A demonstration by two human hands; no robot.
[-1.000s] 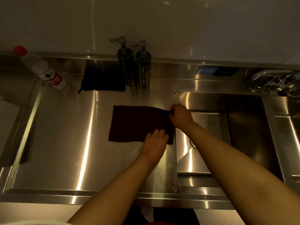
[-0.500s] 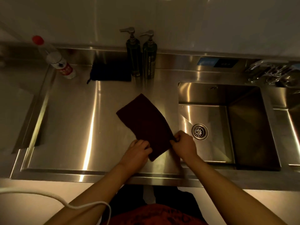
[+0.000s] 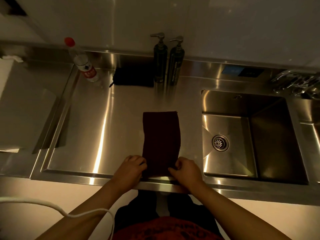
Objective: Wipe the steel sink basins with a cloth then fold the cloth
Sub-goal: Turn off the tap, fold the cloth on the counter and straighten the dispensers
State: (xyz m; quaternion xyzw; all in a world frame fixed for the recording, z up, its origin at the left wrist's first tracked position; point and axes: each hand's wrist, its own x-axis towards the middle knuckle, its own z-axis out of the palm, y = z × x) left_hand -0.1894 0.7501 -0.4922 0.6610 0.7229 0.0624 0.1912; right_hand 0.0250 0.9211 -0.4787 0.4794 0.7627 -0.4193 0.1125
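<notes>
The left hand (image 3: 132, 168) and right hand (image 3: 186, 169) pinch the near corners of the dark maroon rectangular cloth (image 3: 161, 141); its long axis runs away from the person on the steel tabletop (image 3: 97, 122), beside the steel sink basin (image 3: 242, 132).

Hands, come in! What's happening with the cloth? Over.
Left hand, right hand pinch cloth near corners. Cloth flat on counter. Nothing blocking.

Both forearms reach forward from the bottom of the frame, bare and converging toward the centre. The left hand (image 3: 132, 168) sits knuckles-up, its fingers (image 3: 138, 160) curled inward and pinching the near left corner of a dark cloth (image 3: 161, 135). The right hand (image 3: 186, 168) mirrors it just beside, fingers (image 3: 174, 170) bent and gripping the near right corner. The wrists are straight, level with each other, apart.
</notes>
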